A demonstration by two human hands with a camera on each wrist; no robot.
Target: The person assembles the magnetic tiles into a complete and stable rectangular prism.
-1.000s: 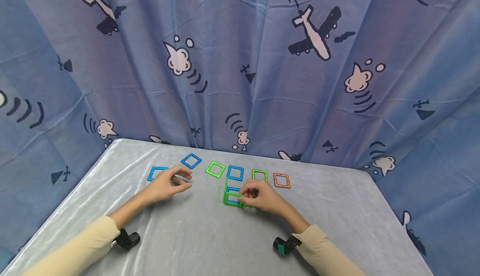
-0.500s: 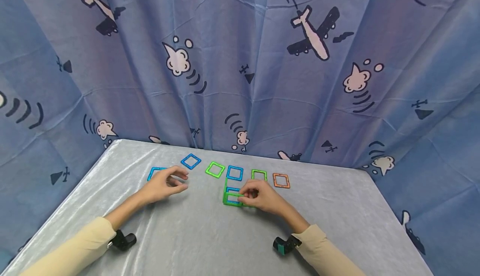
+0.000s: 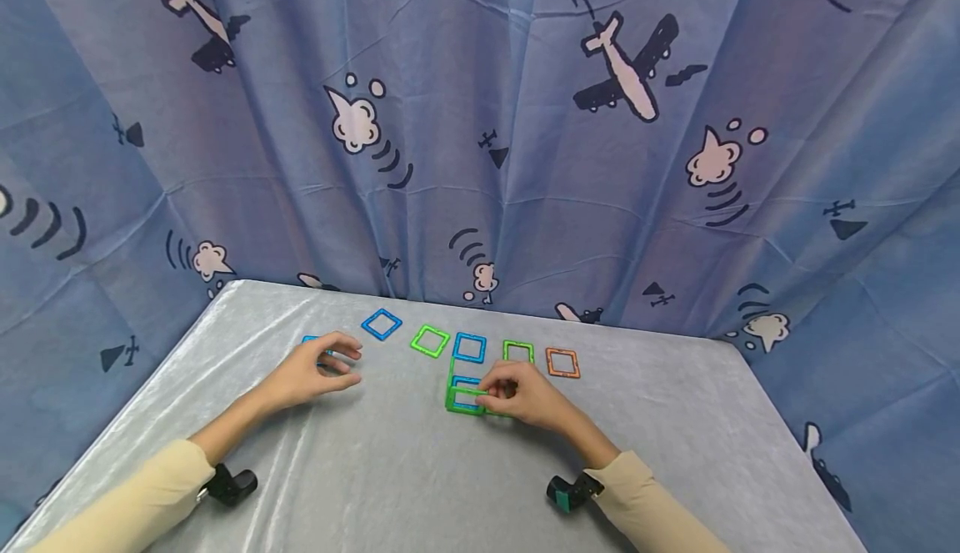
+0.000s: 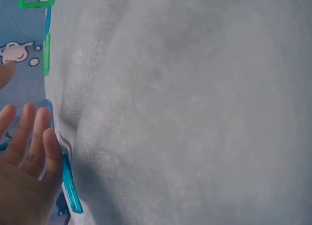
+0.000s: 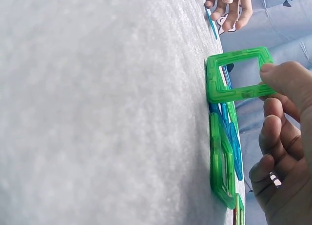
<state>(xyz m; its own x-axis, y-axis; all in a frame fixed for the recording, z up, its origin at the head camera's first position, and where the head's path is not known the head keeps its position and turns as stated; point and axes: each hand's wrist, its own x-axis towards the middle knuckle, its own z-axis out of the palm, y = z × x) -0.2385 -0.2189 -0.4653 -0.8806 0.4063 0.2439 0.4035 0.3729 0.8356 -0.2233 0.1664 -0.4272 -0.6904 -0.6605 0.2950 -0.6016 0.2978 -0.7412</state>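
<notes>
My right hand (image 3: 525, 394) pinches the top edge of a green square frame tile (image 5: 239, 95) between thumb and fingers. The tile stands upright with its lower edge at the table. Behind it a blue square tile (image 3: 467, 380) lies flat, and another green tile (image 3: 452, 369) rises at its left side. One more green tile (image 5: 219, 166) lies flat beside the upright one, mostly hidden under my hand in the head view. My left hand (image 3: 311, 369) hovers at the left, fingers loosely bent and holding nothing, partly covering a blue tile (image 4: 72, 186).
Along the back of the grey cloth-covered table (image 3: 405, 486) lie a blue tile (image 3: 382, 324), a green tile (image 3: 431, 341), another blue tile (image 3: 470, 348), a green tile (image 3: 518, 351) and an orange tile (image 3: 563, 363). A blue curtain (image 3: 420, 161) with airplanes hangs behind.
My left hand has drawn away to the left, now covering more of the blue tile there. The right hand stays in place with its green tile.
</notes>
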